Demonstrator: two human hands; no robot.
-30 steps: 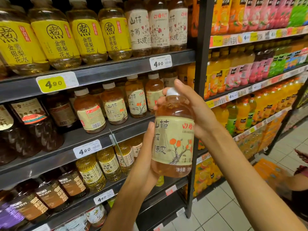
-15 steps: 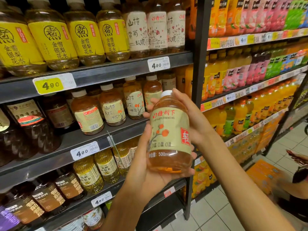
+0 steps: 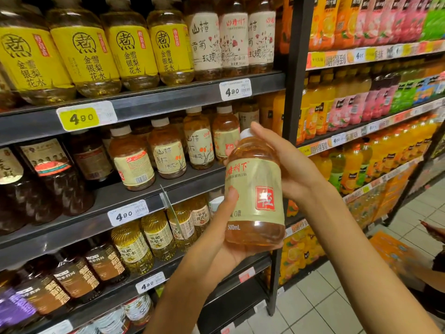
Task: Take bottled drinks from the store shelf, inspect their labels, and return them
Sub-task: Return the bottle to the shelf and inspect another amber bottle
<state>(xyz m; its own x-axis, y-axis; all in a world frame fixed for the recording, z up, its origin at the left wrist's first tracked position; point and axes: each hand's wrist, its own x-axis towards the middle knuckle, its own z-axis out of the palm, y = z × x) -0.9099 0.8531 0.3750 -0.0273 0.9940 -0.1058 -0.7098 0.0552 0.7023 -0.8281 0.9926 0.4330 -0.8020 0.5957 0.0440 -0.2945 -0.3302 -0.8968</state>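
Note:
I hold an amber drink bottle [image 3: 255,196] with a white cap and a cream label bearing a red square mark, upright in front of the shelves. My left hand [image 3: 224,239] cups its base from below, thumb pressed on the label's left edge. My right hand [image 3: 286,165] wraps the bottle's upper right side, fingers reaching over the shoulder by the cap. Behind it, the middle shelf [image 3: 144,196] carries matching amber bottles [image 3: 199,143].
Yellow-labelled bottles [image 3: 86,51] fill the top shelf; dark and golden bottles stand lower down. A black upright post [image 3: 292,68] splits off a bay of orange, pink and green juices [image 3: 349,107]. Another person's arm [image 3: 431,268] shows at the lower right over the tiled floor.
The bottle has been turned in my hands: the orange-tree side of the label swung away and the red square mark now faces me. The bottle stayed at about the same height.

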